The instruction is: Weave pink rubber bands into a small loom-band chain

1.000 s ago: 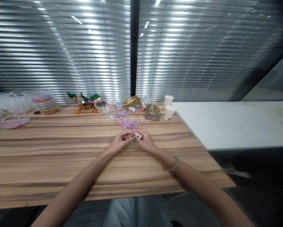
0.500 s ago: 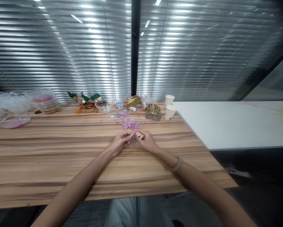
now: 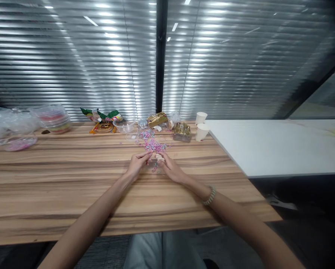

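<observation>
In the head view, the right hand (image 3: 170,169) is curling its grip, partly closed, around a cream-coloured piece (image 3: 160,157), too small to name. The left hand (image 3: 137,163) is facing it from nine o'clock, its fingertips lying close together; whether they are meeting on something tiny, I cannot tell. At twelve o'clock from the hands, a pile of pink-and-teal links (image 3: 155,145) is lying on the wooden worktop (image 3: 72,194), and a few loose links (image 3: 155,169) are sitting between the hands toward six. A clear jar (image 3: 143,129) is standing at eleven.

The links are looking like light, fairly stiff plastic, probably slick and prone to skittering or tangling; pinching one by its outer curve with thumb and forefinger would be suiting it best. The cream piece is seeming light too, its softness unclear; its edges are offering the safest hold.
</observation>
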Demonstrator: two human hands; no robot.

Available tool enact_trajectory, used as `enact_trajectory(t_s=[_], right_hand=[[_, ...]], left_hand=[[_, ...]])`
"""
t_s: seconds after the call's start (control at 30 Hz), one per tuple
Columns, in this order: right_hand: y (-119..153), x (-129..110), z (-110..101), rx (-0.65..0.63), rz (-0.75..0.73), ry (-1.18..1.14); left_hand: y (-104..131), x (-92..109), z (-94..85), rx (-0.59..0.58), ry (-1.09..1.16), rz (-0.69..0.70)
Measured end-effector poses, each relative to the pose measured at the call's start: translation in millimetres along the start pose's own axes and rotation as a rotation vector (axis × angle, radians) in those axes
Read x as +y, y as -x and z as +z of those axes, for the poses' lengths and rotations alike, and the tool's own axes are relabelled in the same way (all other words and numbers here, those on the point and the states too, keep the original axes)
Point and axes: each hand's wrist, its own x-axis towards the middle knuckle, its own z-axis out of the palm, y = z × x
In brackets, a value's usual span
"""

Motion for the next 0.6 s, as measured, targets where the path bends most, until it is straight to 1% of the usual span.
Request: enact_trajectory(t_s=[0.17,0.37,0.47,0.6], right_hand=[[-1.1,8.1,1.9,0.03,-0.013,0.079],[-2.6,8.2,0.7,0.062,-0.062,0.114],[-3.0,8.5,0.3,0.076,-0.081,0.138],[-3.2,9.0,0.7,0.056,-0.145,0.193]], left_hand=[[-3.1,-0.9,-4.9,0.001,-0.14,0.058],[-2.3,-2.2,-7.2,-0.098,-0.317,0.153],[-0.2,-3.1,-6.0,-0.122,-0.361,0.164],[1.5,-2.8,-4.5,-0.118,-0.364,0.175]])
